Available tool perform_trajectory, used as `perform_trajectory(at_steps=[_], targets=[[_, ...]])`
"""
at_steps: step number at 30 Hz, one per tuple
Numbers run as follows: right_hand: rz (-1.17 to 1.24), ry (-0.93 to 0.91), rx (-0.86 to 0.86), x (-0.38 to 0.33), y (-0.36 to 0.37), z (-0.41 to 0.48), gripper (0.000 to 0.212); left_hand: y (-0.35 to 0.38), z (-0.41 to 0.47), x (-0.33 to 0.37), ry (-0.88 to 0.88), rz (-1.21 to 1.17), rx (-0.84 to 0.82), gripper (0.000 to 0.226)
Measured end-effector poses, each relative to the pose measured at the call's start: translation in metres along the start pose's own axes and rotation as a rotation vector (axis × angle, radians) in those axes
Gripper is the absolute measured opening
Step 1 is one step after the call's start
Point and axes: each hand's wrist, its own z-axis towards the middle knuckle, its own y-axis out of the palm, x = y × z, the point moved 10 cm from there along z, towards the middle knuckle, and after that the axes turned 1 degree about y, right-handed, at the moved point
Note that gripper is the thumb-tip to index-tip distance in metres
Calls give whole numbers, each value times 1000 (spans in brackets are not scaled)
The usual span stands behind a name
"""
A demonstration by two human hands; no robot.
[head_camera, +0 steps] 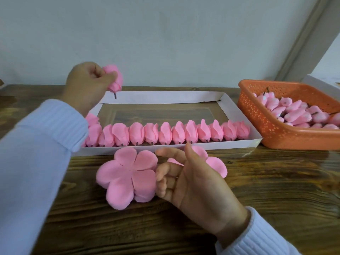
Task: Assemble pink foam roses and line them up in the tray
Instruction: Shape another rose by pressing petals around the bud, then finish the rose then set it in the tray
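My left hand (pixel 88 85) holds a finished pink foam rose (pixel 114 78) above the far left corner of the white tray (pixel 237 111), its short dark stem pointing down. Several roses (pixel 165 133) stand in a row along the tray's near wall. On the table just in front of the tray lies a stack of flat pink five-petal cutouts (pixel 127 175). My right hand (pixel 185 179) hovers over the stack's right side with fingers loosely bent, holding nothing, and covers part of a second petal piece (pixel 215 162).
An orange perforated basket (pixel 272 133) at the right holds several pink foam buds with dark stems. A white box edge (pixel 320 83) shows behind it. The wooden table runs to a grey wall at the back.
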Motion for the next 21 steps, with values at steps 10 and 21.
perform_trajectory(at_steps=[10,21], targets=[[-74,28,-28,5,5,-2,36,10,5,-98,-148,692,-287,27],[-78,24,-21,4,5,-3,32,22,9,-103,-22,970,-451,15]])
